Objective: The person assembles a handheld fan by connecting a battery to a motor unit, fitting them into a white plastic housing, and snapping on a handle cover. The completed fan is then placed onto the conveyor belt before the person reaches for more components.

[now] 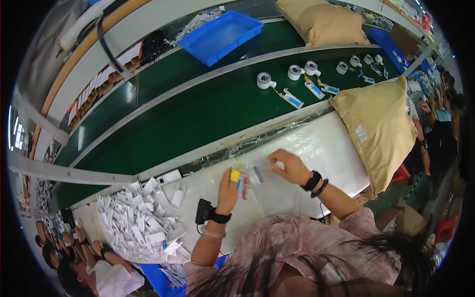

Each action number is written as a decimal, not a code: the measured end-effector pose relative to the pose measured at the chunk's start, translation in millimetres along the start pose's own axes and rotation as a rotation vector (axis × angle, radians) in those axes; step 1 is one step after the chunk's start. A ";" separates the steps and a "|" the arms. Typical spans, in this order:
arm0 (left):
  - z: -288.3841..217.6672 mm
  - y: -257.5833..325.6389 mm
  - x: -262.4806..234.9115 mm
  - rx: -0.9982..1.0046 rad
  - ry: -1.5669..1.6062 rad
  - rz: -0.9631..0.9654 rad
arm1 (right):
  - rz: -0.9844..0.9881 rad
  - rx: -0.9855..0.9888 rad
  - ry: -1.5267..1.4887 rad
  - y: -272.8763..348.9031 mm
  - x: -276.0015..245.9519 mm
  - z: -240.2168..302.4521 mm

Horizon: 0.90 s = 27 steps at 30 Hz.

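Note:
My left hand (228,192) is closed around a small white piece with a blue label (240,185). A yellow cover (235,175) shows at the thumb of that hand. My right hand (291,169) is curled, its fingers pinched at the edge of a clear plastic bag (264,190). The bag spreads between both hands, over the pale work surface, and a short grey strip (258,174) shows on it. Thin wires by the left fingers are too small to make out well.
A heap of white plastic parts (143,218) lies left of my arms. Beyond runs a green conveyor belt (178,119) carrying several round white devices (264,80) with blue-labelled pieces. A tan sack (378,131) stands at right. A blue tray (222,37) sits farther back. Other people work at both sides.

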State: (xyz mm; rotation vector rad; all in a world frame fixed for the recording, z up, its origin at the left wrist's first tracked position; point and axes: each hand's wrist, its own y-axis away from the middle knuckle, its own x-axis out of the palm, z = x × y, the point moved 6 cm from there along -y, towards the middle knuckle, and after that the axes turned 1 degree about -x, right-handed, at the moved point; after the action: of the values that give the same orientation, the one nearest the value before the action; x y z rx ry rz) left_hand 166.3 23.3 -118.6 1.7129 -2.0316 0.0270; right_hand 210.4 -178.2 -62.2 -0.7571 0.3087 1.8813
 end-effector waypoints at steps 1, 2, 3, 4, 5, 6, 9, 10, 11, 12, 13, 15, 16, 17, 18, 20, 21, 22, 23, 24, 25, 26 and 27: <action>-6.5 -14.5 -12.7 0.031 -0.003 -0.051 | -0.073 -0.032 0.109 -10.3 -8.9 -22.1; -12.1 -31.3 -25.0 0.061 -0.004 -0.096 | -0.149 -0.060 0.222 -21.1 -20.8 -45.6; -17.3 -46.8 -39.3 0.093 -0.048 -0.139 | -0.172 -0.010 0.319 -34.3 -32.5 -71.5; -21.7 -63.4 -53.7 0.125 -0.092 -0.181 | -0.196 0.043 0.416 -47.3 -45.1 -95.9; -26.6 -80.3 -66.2 0.157 -0.069 -0.215 | -0.233 0.131 0.505 -58.8 -58.6 -119.2; -31.2 -97.7 -79.8 0.185 -0.066 -0.280 | -0.271 0.221 0.593 -67.8 -68.8 -142.1; -18.3 -152.2 -139.3 0.160 0.045 -0.397 | -0.483 0.250 0.841 -84.6 -87.5 -189.2; -15.7 -164.3 -159.9 0.145 0.074 -0.451 | -0.486 0.259 0.840 -89.2 -91.9 -195.3; -16.2 -175.8 -175.7 0.074 0.100 -0.539 | -0.400 0.329 0.840 -91.2 -95.5 -206.2; 7.3 -145.7 -302.9 0.230 -0.221 -0.783 | -0.272 0.281 0.787 -129.1 -67.7 -183.4; 1.1 -168.8 -249.1 0.104 0.022 -0.885 | -0.260 0.354 0.867 -110.1 -88.6 -208.1; -17.5 -127.9 -296.8 0.325 -0.747 -1.299 | -0.221 0.274 0.855 -130.4 -78.3 -182.4; -28.2 -125.1 -265.4 0.402 -1.081 -1.454 | -0.205 0.253 0.881 -125.9 -83.7 -182.5; -30.0 -127.0 -243.3 0.523 -1.065 -1.349 | -0.206 0.267 0.885 -123.1 -87.0 -182.2; -29.8 -124.0 -218.9 0.638 -1.045 -1.250 | -0.237 0.259 0.860 -120.3 -88.3 -179.4; -21.4 -124.6 -148.7 0.700 -0.504 -0.834 | -0.262 0.253 0.832 -112.3 -84.8 -167.0; -14.1 -121.0 -118.5 0.600 -0.612 -0.596 | -0.276 0.243 0.703 -106.2 -79.3 -152.5; -4.3 -119.4 -81.8 0.397 -0.429 -0.369 | -0.290 0.233 0.574 -97.8 -73.9 -137.8; 10.1 -117.8 -45.0 0.136 -0.161 -0.181 | -0.307 0.189 0.506 -89.2 -65.7 -120.6; 23.4 -112.8 -21.9 -0.003 -0.004 -0.100 | -0.247 0.211 0.446 -84.0 -47.8 -110.9; 37.9 -113.3 -1.2 -0.059 0.064 -0.077 | -0.234 0.215 0.394 -73.3 -36.4 -98.0; 52.3 -111.8 15.9 -0.115 0.132 -0.059 | -0.215 0.217 0.338 -61.9 -23.9 -82.8; 64.0 -112.5 29.4 -0.155 0.208 -0.088 | -0.197 0.212 0.355 -51.4 -15.1 -66.3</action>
State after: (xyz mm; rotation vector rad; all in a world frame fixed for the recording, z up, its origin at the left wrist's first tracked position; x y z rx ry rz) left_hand 246.3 -48.4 -196.5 1.6292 -1.7596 0.0183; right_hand 284.2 -202.2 -97.1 -0.9377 0.6238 1.4981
